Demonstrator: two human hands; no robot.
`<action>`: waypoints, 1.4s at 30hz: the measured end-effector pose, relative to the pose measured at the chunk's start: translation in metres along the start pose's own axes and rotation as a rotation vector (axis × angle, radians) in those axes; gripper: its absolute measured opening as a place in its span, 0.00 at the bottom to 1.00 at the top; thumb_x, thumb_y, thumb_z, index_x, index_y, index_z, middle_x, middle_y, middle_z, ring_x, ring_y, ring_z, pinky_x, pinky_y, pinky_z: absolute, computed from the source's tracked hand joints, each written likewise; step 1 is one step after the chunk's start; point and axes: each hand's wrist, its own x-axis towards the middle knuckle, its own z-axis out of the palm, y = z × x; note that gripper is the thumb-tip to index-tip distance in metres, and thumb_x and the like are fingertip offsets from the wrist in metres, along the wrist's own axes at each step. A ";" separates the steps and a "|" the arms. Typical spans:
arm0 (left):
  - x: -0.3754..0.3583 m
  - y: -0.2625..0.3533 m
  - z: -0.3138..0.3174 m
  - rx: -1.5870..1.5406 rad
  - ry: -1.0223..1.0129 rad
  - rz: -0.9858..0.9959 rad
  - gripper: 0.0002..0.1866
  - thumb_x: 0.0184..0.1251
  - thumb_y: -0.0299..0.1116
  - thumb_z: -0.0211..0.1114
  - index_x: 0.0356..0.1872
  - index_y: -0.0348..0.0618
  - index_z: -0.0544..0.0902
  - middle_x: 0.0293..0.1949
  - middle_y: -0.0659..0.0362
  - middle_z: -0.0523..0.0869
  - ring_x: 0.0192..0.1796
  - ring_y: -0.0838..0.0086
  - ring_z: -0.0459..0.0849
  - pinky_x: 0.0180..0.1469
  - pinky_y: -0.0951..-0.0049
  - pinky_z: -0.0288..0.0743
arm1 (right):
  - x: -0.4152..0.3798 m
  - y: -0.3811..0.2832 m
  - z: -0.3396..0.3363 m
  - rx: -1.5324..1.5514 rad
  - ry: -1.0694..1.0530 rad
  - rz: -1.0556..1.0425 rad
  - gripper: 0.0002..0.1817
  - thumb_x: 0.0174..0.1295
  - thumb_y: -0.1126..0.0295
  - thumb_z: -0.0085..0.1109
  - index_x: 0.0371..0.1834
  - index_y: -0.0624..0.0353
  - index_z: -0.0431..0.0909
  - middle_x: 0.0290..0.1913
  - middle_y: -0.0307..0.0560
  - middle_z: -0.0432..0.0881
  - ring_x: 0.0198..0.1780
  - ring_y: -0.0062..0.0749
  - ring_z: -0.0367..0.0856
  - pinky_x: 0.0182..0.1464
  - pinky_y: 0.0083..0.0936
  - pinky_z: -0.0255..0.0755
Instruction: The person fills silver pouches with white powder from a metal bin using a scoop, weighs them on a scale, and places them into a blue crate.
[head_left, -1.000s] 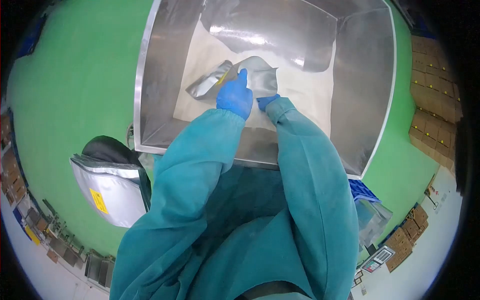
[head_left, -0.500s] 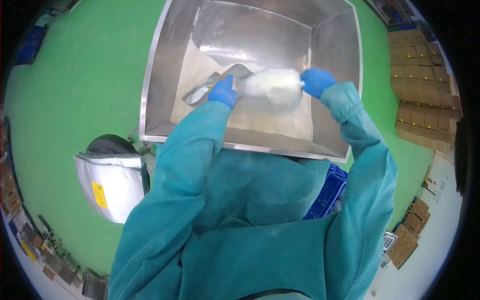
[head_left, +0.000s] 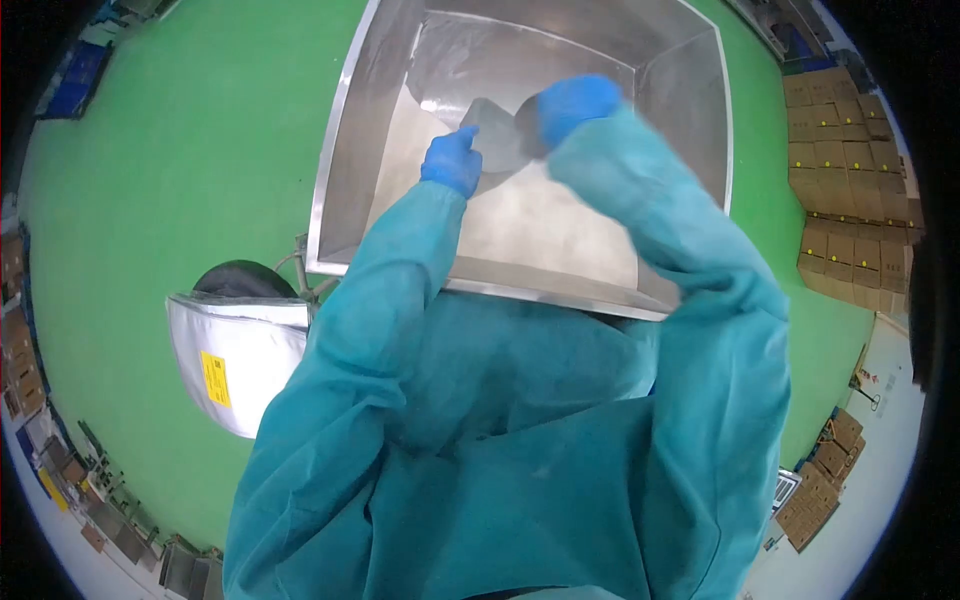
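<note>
Head view: both hands, left and right, clamp a blurred silver pouch, its lower part hidden.

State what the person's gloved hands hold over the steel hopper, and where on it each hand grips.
Both hold a silver foil pouch above the steel hopper: the left hand at its left edge, the right hand at its right edge.

Blue gloves, silver foil, green floor

Bright blue gloved left hand and right hand on a dull silver foil pouch; white powder in the brushed-steel square hopper; teal gown sleeves; silver sack with yellow label; brown cardboard boxes.
</note>
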 end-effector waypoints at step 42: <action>-0.007 0.013 0.035 0.074 -0.146 -0.061 0.31 0.58 0.32 0.53 0.66 0.49 0.63 0.44 0.42 0.81 0.49 0.49 0.80 0.52 0.56 0.73 | -0.030 0.094 0.044 0.142 -0.396 0.366 0.18 0.58 0.54 0.55 0.46 0.52 0.80 0.47 0.49 0.81 0.49 0.44 0.78 0.53 0.36 0.71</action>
